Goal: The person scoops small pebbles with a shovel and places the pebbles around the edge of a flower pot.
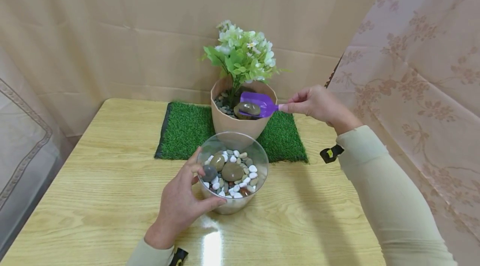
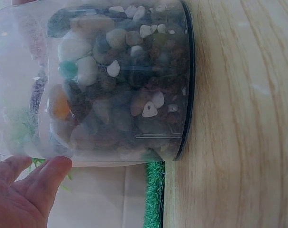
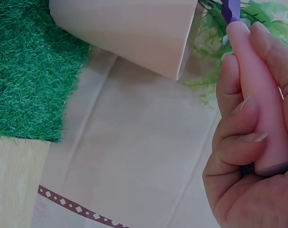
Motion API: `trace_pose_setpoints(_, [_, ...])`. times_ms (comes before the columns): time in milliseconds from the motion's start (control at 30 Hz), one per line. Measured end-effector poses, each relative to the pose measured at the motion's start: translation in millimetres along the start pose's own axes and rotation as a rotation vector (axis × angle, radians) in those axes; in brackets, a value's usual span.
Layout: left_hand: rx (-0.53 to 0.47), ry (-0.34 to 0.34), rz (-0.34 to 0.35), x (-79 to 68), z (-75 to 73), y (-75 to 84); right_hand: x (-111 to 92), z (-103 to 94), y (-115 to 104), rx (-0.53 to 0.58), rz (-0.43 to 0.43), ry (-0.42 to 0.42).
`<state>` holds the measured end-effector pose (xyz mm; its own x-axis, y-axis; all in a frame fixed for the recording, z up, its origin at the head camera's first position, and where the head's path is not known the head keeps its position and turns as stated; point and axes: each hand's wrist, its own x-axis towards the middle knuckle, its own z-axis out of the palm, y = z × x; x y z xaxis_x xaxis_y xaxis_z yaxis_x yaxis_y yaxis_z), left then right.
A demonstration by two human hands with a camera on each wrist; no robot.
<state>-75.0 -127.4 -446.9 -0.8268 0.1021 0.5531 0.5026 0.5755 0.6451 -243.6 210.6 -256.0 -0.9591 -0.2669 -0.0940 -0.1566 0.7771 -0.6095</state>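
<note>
My right hand [image 1: 318,105] grips the pink handle [image 3: 258,99] of a small trowel with a purple blade [image 1: 262,103]. On the blade lies a large smooth brown stone [image 1: 249,109], over the mouth of a peach-coloured flowerpot [image 1: 234,125]. White flowers with green leaves [image 1: 243,53] stand in this pot, among grey pebbles [image 1: 224,105]. Nearer to me, my left hand [image 1: 183,197] holds the side of a clear round container [image 1: 262,149], thumb at the front. White, grey and brown stones [image 1: 232,171] fill much of it; layers show through its wall in the left wrist view.
A rectangle of green artificial grass [image 1: 187,132] lies under the flowerpot on the light wooden table [image 1: 112,199]. Beige cloth [image 1: 157,28] hangs behind, and a flower-patterned curtain [image 1: 420,70] hangs at the right. Glare shows on the tabletop near the left hand.
</note>
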Motion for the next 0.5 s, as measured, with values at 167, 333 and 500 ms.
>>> trace_pose_setpoints(167, [-0.008,-0.002,0.002,0.1,0.0,0.3,9.2,-0.2,3.8,0.010,-0.003,-0.008])
trace_pose_setpoints(333, [-0.012,-0.001,0.004,0.4,0.3,0.1,15.4,-1.0,5.0,0.003,0.017,-0.018])
trace_pose_setpoints(500, [0.002,0.010,0.015,0.5,0.7,-0.2,19.2,-2.6,5.0,0.033,0.013,-0.043])
